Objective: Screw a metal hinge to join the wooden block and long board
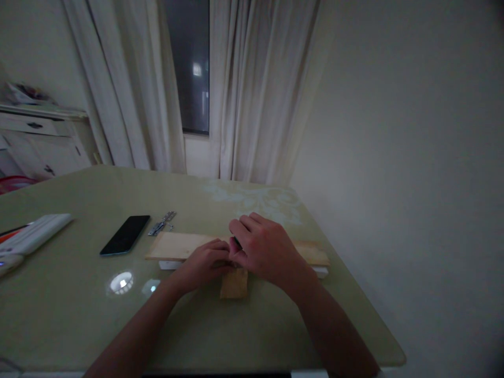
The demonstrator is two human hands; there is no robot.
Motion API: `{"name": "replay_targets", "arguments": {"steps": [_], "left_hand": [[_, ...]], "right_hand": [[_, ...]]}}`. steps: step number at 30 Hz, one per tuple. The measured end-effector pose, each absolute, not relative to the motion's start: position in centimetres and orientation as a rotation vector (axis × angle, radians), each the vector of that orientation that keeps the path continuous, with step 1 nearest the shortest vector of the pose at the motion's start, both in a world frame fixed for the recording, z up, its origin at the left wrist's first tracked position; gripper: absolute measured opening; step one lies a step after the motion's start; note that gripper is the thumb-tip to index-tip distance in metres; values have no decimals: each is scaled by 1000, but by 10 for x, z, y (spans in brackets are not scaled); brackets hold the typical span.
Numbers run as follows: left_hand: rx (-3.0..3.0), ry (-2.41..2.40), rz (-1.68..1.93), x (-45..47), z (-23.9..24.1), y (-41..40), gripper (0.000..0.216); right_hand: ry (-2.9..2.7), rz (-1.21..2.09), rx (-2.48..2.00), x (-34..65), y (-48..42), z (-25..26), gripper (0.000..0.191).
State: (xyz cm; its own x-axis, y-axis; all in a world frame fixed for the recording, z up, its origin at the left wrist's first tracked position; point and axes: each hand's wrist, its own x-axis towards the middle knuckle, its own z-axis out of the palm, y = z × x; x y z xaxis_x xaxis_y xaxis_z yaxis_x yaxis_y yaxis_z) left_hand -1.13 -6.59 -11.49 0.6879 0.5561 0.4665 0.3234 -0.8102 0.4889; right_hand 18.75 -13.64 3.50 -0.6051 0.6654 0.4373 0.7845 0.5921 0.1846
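A long pale wooden board (177, 244) lies across the table, raised on a white support (169, 265). Against its near edge is a small brown wood piece (234, 284). My left hand (207, 262) rests at the middle of the board, its fingers bent together where the two pieces meet; what lies under the fingertips is hidden. Just above that spot, my right hand (262, 247) is closed around a small tool with a dark handle (237, 242), of which only a bit shows. Beyond the board's left part lie metal hinges (161, 223) with small screws (170, 226) beside them.
A black phone (126, 235) lies left of the hinges. Farther left is a white power strip (35, 236) with an orange and dark item (11, 232) behind it. A wall (413, 184) runs along the table's (236, 336) right edge; curtains (263, 94) hang behind.
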Motion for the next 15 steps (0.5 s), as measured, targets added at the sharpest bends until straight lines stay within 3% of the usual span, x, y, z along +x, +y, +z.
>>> {"name": "replay_targets", "arguments": {"steps": [15], "left_hand": [[2546, 722, 951, -9, -118, -65, 15]], "right_hand": [[-2539, -486, -1151, 184, -143, 39, 14]]}}
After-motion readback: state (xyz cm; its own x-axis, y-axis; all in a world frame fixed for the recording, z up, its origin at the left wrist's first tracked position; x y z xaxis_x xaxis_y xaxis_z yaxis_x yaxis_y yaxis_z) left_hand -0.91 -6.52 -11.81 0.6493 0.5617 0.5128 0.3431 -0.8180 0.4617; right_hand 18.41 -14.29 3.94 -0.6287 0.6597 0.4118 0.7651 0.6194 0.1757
